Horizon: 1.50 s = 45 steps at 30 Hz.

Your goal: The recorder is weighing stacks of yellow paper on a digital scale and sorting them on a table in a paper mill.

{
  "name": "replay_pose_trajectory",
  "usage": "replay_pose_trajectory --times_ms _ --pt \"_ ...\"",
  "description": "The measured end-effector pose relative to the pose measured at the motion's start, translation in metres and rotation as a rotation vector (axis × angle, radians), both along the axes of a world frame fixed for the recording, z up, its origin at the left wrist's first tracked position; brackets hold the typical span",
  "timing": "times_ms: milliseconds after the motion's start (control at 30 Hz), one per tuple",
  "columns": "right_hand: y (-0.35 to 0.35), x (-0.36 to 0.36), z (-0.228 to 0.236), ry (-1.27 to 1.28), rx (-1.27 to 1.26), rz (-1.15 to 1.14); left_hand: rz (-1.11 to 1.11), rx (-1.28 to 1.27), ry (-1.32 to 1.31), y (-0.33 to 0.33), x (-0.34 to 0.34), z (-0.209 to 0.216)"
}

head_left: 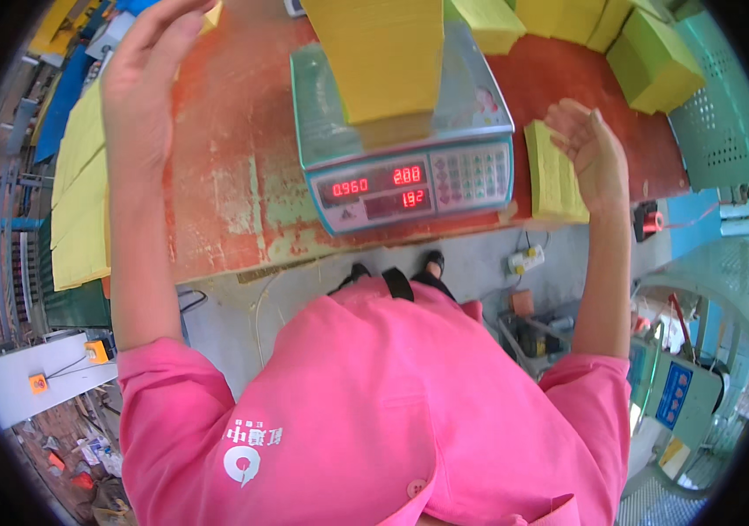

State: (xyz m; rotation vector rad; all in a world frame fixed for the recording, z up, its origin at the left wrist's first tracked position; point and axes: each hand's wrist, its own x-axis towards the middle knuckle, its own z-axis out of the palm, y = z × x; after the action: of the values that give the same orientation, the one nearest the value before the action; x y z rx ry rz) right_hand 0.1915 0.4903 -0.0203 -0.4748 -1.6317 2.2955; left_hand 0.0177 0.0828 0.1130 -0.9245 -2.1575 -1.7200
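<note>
A tall stack of yellow paper (383,61) rests on the pan of a teal-edged digital scale (317,110); the stack's top runs out of view. Red digits glow on the scale's front panel. Up at the left, my left hand (151,74) is raised above the table with fingers stretched out and nothing in them. My right hand (592,153), also empty with fingers extended, hovers to the right of the scale. Just beneath it lies a smaller yellow stack (554,180), partly covered by the hand; whether they touch I cannot tell.
The worn red tabletop (217,175) carries more yellow stacks (655,66) at the back right. Yellow sheets (81,202) lie along the left side. A perforated green panel (725,105) borders the table's right end. On the floor sits a white power strip (528,259).
</note>
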Motion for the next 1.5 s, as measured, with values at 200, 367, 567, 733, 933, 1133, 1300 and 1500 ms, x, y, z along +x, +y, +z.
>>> replay_pose_trajectory --times_ms 200,367,567,733,933,1133,1300,1500 --pt "-0.021 -0.002 -0.015 -0.001 -0.043 0.126 -0.190 -0.420 0.313 0.074 -0.027 0.040" --pt "-0.028 0.003 -0.009 0.006 -0.037 0.163 -0.117 -0.682 0.375 0.095 -0.059 0.046" --pt "-0.019 0.010 -0.015 -0.051 -0.030 0.112 -0.119 -0.765 0.351 0.104 -0.067 0.055" --pt "-0.020 0.011 -0.015 -0.050 -0.033 0.113 -0.135 -0.782 0.332 0.101 -0.071 0.056" --pt "-0.037 -0.002 -0.006 -0.041 0.022 0.152 -0.168 -0.772 0.314 0.097 -0.075 0.054" --pt "-0.055 -0.020 0.016 -0.019 0.107 0.188 -0.059 -0.782 0.626 0.093 -0.082 0.049" --pt "-0.066 -0.059 0.095 0.158 0.084 0.161 0.013 -0.635 0.772 0.087 -0.079 0.046" --pt "-0.089 -0.163 0.185 0.068 0.150 0.376 0.073 -0.483 0.660 0.076 -0.066 0.044"
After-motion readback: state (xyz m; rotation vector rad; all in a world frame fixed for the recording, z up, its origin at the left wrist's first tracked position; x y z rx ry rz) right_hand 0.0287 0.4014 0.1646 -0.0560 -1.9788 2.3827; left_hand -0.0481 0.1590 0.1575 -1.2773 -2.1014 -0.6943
